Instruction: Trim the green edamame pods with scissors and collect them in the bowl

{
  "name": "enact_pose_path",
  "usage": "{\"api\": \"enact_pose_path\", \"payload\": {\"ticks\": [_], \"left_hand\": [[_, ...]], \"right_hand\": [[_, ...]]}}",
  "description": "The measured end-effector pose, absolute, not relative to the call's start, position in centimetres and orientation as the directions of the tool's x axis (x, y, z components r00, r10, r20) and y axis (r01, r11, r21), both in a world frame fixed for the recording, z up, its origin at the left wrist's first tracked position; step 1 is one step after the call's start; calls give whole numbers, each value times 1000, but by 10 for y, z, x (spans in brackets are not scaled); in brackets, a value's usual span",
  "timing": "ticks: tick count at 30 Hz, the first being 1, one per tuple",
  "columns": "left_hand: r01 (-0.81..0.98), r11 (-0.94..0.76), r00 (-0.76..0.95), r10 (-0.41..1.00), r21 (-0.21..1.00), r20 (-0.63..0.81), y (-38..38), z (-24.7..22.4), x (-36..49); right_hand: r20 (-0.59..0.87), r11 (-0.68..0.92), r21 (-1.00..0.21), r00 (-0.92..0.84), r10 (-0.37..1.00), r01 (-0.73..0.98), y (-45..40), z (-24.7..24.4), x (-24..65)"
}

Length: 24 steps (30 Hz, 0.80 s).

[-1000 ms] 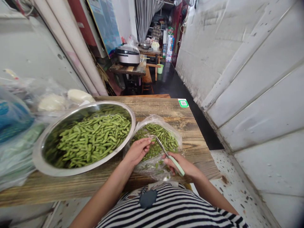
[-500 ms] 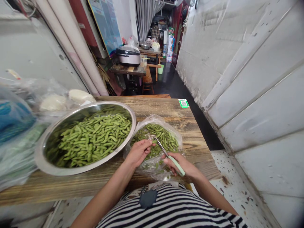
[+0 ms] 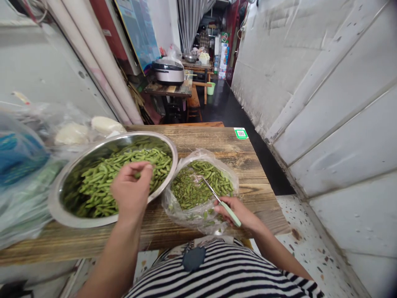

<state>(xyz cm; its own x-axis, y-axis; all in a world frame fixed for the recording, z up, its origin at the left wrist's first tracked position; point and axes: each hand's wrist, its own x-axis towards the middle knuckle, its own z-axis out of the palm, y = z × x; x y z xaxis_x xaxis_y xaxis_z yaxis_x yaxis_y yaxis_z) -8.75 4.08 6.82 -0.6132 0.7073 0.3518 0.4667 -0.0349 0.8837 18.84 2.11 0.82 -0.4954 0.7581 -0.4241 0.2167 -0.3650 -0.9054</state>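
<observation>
My left hand (image 3: 132, 188) is over the near right side of a large steel basin (image 3: 175, 159) heaped with green edamame pods (image 3: 107, 182). Its fingers are curled and thumb and forefinger come together; whatever they may pinch is hidden. In my right hand (image 3: 237, 211) is a pair of scissors (image 3: 225, 206) with pale green handles, blades pointing up and left. Under the blades lies an opened clear plastic bag (image 3: 198, 155). It holds more edamame pods (image 3: 217, 178) and small green trimmings (image 3: 187, 192).
Plastic bags (image 3: 27, 198) and pale wrapped lumps (image 3: 72, 134) crowd the table's left end. A QR-code sticker (image 3: 241, 133) marks the far right corner of the wooden table (image 3: 254, 178). Beyond stand a rice cooker (image 3: 168, 72) on another table and a green bucket (image 3: 211, 88). A white wall runs along the right.
My left hand has moved left from the scissor tips above the bag to over the basin. My right hand keeps the scissors in nearly the same place.
</observation>
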Motion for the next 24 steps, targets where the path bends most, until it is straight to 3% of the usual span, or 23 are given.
{"api": "enact_pose_path", "payload": {"ticks": [3,5,7,9,10,13,19,21,24], "left_hand": [[816,48,-477,620,576,623,42,78,-102],[904,8,-325,662,427,676,36,71,-92],[916,-168,-86,804,363,589,31,53,-70],[883,-313,189,919,349,346,31,30,-47],[891,-303,232,944,337,234,34,18,-38],[959,-163,161,987,231,29,48,-7,-25],[992,-47,60,992,114,-113,70,-7,-30],[992,-45,63,986,117,-152,71,-4,-32],[967,-65,103,984,246,-145,71,-3,-35]], "right_hand": [[-423,-365,-906,-483,766,214,20,8,188],[-414,-360,-910,-484,771,205,20,8,188],[-413,-354,-911,-483,772,212,20,8,189],[-424,-363,-905,-472,773,220,21,7,190],[-428,-368,-904,-468,773,218,21,7,190],[-421,-361,-907,-473,774,218,20,7,191],[-449,-373,-894,-463,764,250,20,8,191],[-453,-384,-891,-461,763,241,20,9,189],[-459,-395,-888,-454,764,234,20,9,188]]}}
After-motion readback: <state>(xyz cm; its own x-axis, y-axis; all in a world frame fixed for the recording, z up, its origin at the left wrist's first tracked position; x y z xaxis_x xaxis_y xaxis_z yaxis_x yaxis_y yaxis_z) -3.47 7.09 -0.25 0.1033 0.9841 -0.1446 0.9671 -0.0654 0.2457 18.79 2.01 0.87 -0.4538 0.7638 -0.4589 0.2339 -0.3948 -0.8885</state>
